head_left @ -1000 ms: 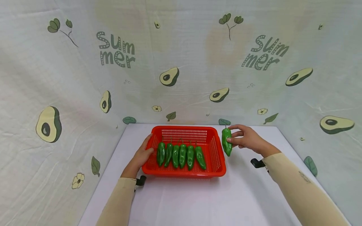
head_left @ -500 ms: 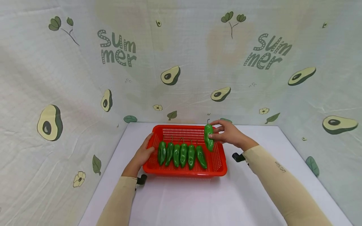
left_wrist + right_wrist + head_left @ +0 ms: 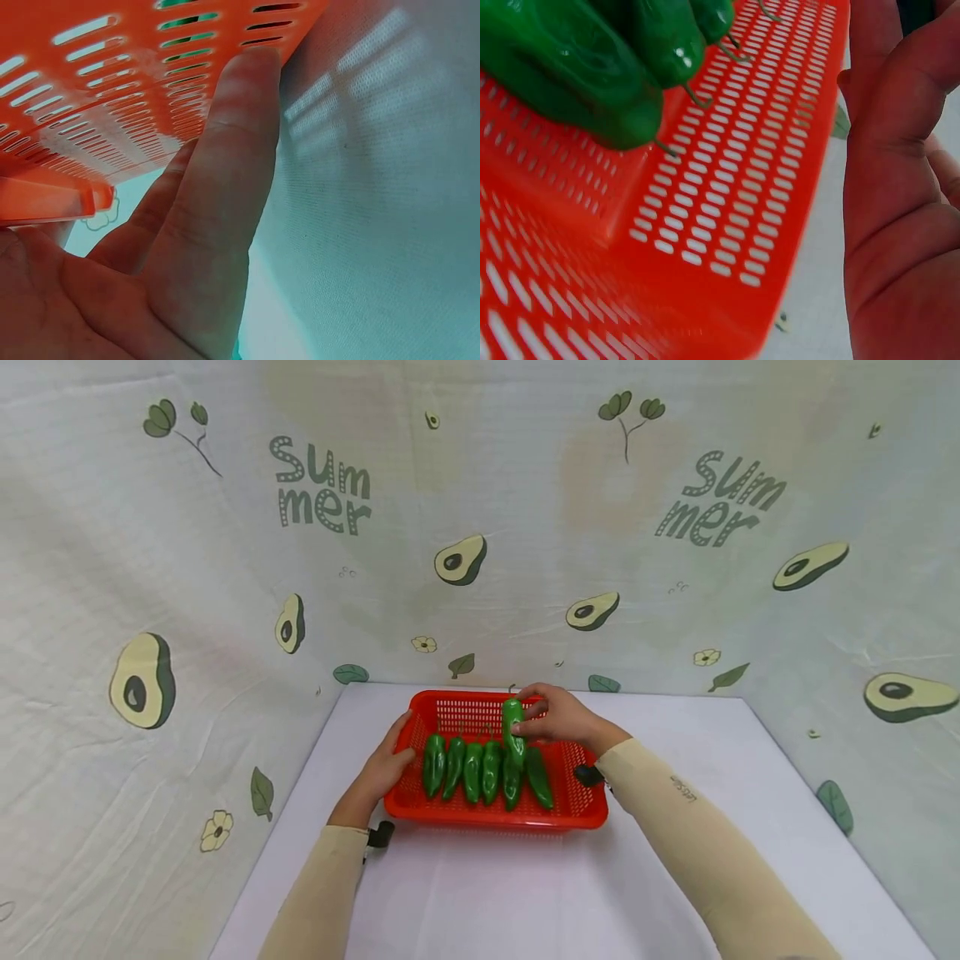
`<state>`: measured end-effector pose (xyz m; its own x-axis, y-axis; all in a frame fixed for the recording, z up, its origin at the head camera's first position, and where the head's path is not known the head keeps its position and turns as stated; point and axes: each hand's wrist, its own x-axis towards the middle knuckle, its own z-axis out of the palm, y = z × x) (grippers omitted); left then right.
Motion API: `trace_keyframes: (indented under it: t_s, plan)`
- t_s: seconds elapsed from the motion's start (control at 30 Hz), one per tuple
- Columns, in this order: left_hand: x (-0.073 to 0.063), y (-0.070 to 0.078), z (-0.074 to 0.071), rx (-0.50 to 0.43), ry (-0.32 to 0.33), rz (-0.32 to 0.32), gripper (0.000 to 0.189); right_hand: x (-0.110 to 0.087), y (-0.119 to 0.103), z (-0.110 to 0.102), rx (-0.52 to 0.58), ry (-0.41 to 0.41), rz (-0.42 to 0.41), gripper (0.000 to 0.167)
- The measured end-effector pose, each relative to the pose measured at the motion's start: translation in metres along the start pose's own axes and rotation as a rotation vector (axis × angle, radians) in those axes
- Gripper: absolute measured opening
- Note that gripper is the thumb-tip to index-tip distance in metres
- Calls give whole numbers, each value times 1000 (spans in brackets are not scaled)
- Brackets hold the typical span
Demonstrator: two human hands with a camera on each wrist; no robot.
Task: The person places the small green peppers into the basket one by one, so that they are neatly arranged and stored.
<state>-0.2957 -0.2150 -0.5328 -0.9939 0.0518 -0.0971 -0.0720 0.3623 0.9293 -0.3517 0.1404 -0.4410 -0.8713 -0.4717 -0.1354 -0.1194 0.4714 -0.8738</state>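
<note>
A red slotted basket [image 3: 592, 816] stands on the white table and holds several green peppers [image 3: 472, 772] side by side in a row. My right hand [image 3: 527, 716] pinches another green pepper [image 3: 513, 725] and holds it upright over the middle of the row, inside the basket. My left hand [image 3: 402, 745] rests with straight fingers against the basket's left wall. The left wrist view shows those fingers [image 3: 225, 172] flat on the outside of the basket wall [image 3: 112, 90]. In the right wrist view, the lying peppers [image 3: 577, 67] and the basket floor [image 3: 727, 195] are beneath my palm [image 3: 900, 195].
The white table [image 3: 480, 893] stretches in front of the basket and to both sides. A cloth backdrop [image 3: 465, 527] printed with avocados closes off the back and the sides. Black wrist mounts [image 3: 378, 833] sit on both forearms.
My right hand carried the pepper leftward, from beside the basket's right rim to above the row inside it. The left hand stayed on the basket's left wall.
</note>
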Motion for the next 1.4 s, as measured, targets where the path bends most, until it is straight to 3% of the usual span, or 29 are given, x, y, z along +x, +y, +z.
trace_keyframes:
  t_s: [0.4, 0.63, 0.83, 1.03, 1.2, 1.4]
  plan:
    - [0, 1, -1, 23, 11, 11, 77, 21, -4, 26, -41, -102, 28, 65]
    - [-1, -1, 1, 36, 21, 11, 77, 31, 6, 35, -83, -111, 58, 66]
    - [-2, -1, 2, 52, 32, 18, 77, 35, 11, 38, -132, -141, 46, 78]
    - [-1, 0, 1, 58, 38, 29, 78, 34, 8, 38, -177, -144, 37, 71]
    - [-1, 0, 0, 66, 41, 24, 77, 33, 7, 39, -254, -138, 19, 67]
    - [-2, 1, 0, 44, 31, 18, 77, 35, 7, 43, -466, -146, -47, 62]
